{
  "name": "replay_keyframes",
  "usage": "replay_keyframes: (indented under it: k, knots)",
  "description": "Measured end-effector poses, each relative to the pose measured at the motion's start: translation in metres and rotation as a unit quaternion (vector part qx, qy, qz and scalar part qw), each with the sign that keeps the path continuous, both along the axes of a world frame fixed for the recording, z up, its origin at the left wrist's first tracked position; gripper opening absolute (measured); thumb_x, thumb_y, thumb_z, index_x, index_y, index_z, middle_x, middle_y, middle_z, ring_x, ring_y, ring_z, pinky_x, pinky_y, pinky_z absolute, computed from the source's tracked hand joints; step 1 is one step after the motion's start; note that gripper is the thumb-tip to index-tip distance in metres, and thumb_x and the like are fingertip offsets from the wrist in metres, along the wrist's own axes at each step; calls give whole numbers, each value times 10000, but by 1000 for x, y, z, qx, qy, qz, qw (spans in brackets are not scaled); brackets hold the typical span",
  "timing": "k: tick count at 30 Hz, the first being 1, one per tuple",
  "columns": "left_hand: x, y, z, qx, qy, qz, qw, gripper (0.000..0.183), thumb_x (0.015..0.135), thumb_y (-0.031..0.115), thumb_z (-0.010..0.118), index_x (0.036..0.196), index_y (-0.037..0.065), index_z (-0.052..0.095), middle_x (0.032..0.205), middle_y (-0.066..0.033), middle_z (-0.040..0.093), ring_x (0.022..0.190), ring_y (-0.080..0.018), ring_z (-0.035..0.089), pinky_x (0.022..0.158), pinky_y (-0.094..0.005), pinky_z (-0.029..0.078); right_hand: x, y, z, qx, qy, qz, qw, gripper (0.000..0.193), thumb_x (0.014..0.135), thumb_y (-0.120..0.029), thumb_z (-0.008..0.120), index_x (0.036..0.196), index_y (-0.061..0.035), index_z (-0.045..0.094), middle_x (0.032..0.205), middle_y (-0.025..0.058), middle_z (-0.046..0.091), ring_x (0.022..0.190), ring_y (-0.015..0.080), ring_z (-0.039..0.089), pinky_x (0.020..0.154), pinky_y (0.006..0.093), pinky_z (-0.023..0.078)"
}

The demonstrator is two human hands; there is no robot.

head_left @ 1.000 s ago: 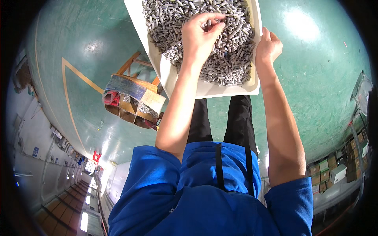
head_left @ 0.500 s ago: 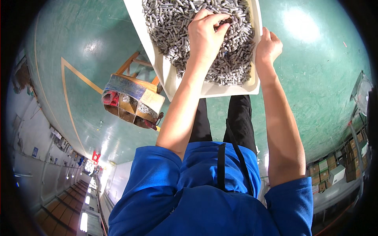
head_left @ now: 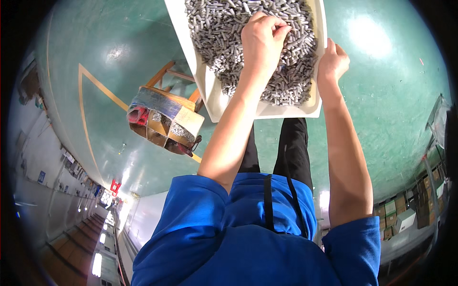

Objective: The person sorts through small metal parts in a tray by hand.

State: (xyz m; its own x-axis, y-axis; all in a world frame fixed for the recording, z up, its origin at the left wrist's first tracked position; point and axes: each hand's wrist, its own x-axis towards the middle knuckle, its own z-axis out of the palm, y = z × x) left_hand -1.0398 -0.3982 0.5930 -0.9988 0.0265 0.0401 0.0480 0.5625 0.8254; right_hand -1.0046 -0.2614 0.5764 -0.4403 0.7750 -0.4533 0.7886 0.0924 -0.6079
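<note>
A white tray [head_left: 264, 113] holds a thick layer of small grey cylindrical pieces [head_left: 291, 86]. My left hand [head_left: 261, 40] is over the pieces near the middle of the tray, thumb and forefinger pinched together. Whatever may be between those fingertips is too small to make out. At the tray's right side, my right hand [head_left: 334, 62] is closed against the rim, its fingers curled and partly hidden.
To the left on the green floor [head_left: 381, 119] is a wooden stool [head_left: 160, 74] with a divided cardboard box [head_left: 164, 121] holding shiny grey pieces and red items. Stacked cartons [head_left: 391, 209] stand at the far right.
The tray and both hands appear slightly farther right, as does the stool, so the view has shifted. My left thumb and forefinger have drawn closer together; the right hand stays at the rim.
</note>
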Motion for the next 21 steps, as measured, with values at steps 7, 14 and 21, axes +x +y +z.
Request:
replay_keyframes:
  k: [7, 14, 21]
  knots:
    - [19, -41, 27, 327, -349, 60, 876, 147, 788, 138, 560, 779, -8, 576, 708, -49, 578, 597, -115, 521, 525, -220, 402, 1, -4, -3, 34, 30, 8, 999, 313, 761, -233, 556, 673, 66, 570, 540, 113, 506, 511, 156, 413, 541, 324, 391]
    - [13, -98, 15, 415, -249, 193, 854, 169, 833, 146, 541, 808, -16, 584, 725, -73, 578, 592, -112, 501, 502, -235, 373, 0, -12, 3, 14, -38, 19, 999, 319, 778, -239, 564, 909, 44, 634, 781, 102, 627, 689, 151, 530, 683, 297, 427]
    - [1, -114, -16, 173, -111, 244, 948, 134, 747, 83, 664, 843, -8, 642, 643, -6, 550, 544, -76, 470, 494, -206, 390, 5, -26, -2, 9, 8, -11, 1000, 285, 767, -236, 557, 784, 48, 585, 665, 79, 546, 620, 145, 462, 619, 302, 401]
